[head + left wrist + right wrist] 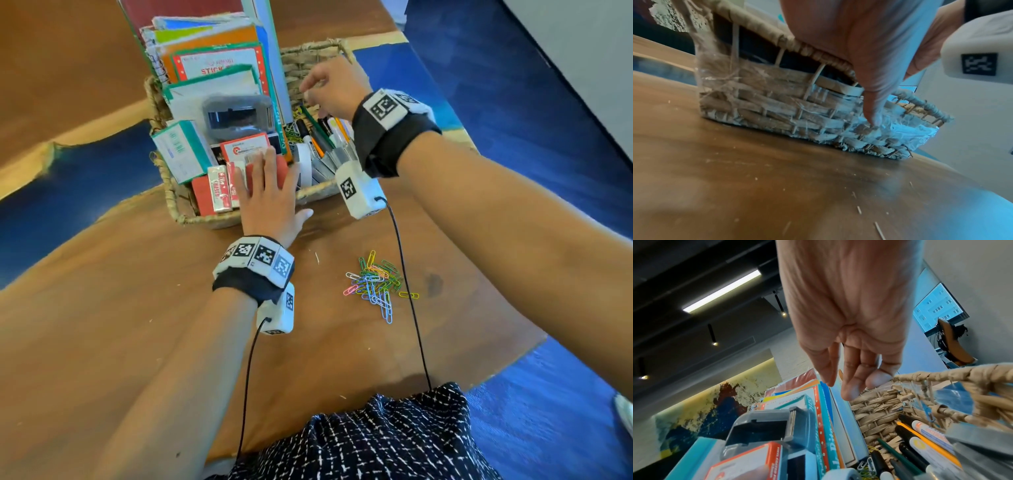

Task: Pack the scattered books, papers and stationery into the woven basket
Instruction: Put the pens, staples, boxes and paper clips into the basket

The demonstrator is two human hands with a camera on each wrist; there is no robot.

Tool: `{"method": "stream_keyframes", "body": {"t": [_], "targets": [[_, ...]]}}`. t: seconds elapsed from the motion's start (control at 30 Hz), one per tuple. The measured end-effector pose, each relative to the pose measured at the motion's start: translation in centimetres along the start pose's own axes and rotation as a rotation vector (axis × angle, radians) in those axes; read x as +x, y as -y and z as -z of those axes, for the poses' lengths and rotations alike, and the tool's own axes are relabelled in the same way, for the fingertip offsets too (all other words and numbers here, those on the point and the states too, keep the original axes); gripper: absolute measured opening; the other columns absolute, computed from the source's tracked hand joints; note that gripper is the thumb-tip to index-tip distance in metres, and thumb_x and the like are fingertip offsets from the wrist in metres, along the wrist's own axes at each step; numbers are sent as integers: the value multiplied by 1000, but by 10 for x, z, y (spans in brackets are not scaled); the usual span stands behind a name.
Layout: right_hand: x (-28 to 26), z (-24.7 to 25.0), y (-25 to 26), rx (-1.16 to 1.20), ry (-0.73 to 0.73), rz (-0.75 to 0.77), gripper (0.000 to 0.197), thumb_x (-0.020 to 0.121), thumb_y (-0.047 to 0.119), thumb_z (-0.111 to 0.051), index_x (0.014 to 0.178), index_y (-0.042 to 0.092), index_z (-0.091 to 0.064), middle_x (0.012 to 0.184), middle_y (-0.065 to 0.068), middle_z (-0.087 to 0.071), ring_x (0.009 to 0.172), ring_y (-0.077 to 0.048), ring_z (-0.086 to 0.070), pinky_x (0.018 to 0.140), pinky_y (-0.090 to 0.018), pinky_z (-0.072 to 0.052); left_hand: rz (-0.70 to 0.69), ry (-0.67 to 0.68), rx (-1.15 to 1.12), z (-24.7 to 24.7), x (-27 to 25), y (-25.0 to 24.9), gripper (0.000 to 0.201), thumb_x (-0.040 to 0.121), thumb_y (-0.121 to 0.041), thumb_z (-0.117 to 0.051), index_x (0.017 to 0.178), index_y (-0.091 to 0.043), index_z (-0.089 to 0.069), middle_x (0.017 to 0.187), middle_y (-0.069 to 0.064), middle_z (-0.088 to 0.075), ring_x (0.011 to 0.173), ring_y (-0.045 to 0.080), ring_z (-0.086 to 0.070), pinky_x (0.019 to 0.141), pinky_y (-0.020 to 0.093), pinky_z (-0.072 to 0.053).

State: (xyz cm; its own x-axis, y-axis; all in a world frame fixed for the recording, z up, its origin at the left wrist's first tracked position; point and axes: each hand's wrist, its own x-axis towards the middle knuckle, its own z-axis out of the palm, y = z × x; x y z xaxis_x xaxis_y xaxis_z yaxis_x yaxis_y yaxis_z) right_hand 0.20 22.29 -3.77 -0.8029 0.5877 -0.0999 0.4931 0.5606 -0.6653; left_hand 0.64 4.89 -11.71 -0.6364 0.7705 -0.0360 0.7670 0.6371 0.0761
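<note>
The woven basket (205, 221) stands on the wooden table (137, 308), stuffed with upright books (212, 58), small boxes and pens (318, 137). My left hand (263, 178) lies flat on the red boxes (219, 192) at the basket's front, its fingers straight. In the left wrist view its thumb (871, 104) presses the basket's outer wall (777, 100). My right hand (318, 96) hovers over the pens (920, 434), its fingers (849, 386) hanging loose and holding nothing. A heap of coloured paper clips (375, 282) lies loose on the table near me.
A grey dispenser (236, 116), a teal-edged box (181, 150) and a white tape roll (305, 164) sit inside the basket. Blue resin bands (68, 205) cross the tabletop. Black wrist-camera cables (407, 274) trail over the table past the clips.
</note>
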Motion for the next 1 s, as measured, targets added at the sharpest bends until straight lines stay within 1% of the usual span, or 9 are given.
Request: {"method": "stream_keyframes", "body": {"t": [0.07,0.13,0.23,0.47,0.53,0.63,0.73,0.9,1.0], "targets": [[-4,1,-2,23,-11,-14,19,92,8,-50,101,8,-67,96,-3,-66,45,0,-55,60,-14,-52,6,5,5,0,0,0,71,88,-46,-56,147,-28,-20,158,10,1,145,31,1,115,51,4],[-15,5,-9,75,-45,-31,19,90,5,-49,98,4,-66,84,-2,-66,45,-1,-54,73,-26,-57,7,-10,5,-2,0,-1,70,88,-43,-57,146,-27,-21,157,11,-1,145,31,-1,115,51,2],[-41,9,-24,128,-122,-64,18,86,5,-49,77,12,-64,70,3,-61,38,1,-51,73,-22,-54,-3,-39,12,-3,0,0,69,87,-42,-59,145,-27,-24,157,12,-5,145,31,-3,114,52,3],[-113,-9,-100,189,-258,-423,30,81,10,-55,57,26,-51,93,-12,-69,94,-31,-63,92,-40,-50,9,-25,4,-2,0,-1,73,85,-39,-64,145,-27,-24,157,11,-3,145,30,0,114,51,5],[-131,-23,-117,134,-160,-508,26,81,10,-59,58,22,-54,98,-15,-69,100,-32,-62,94,-37,-49,14,-26,2,-1,0,-1,74,84,-38,-65,145,-27,-24,157,11,-3,145,30,0,114,51,6],[-154,-45,-128,57,33,-557,6,78,11,-67,81,16,-67,102,-12,-68,98,-26,-63,91,-28,-48,14,-28,5,0,-1,-1,75,83,-36,-66,145,-27,-25,157,11,-4,145,30,-1,114,51,7],[-169,-61,-131,-1,174,-458,24,76,5,-69,98,13,-68,96,-6,-62,94,-22,-57,83,-21,-43,13,-33,6,0,-1,-1,75,83,-35,-67,145,-27,-25,157,11,-5,145,31,-2,114,51,6],[-176,-68,-136,-35,110,-281,16,77,2,-68,92,2,-68,73,10,-39,84,-14,-43,68,-18,-29,12,-39,3,1,-2,-2,74,83,-35,-67,144,-26,-26,157,11,-6,145,30,-2,114,50,4],[-176,-70,-139,-20,72,-281,10,79,0,-65,88,-3,-67,70,9,-41,81,-15,-46,71,-19,-34,14,-51,0,0,-2,-2,73,84,-34,-66,144,-26,-26,157,10,-6,145,30,-3,114,50,4]]}}
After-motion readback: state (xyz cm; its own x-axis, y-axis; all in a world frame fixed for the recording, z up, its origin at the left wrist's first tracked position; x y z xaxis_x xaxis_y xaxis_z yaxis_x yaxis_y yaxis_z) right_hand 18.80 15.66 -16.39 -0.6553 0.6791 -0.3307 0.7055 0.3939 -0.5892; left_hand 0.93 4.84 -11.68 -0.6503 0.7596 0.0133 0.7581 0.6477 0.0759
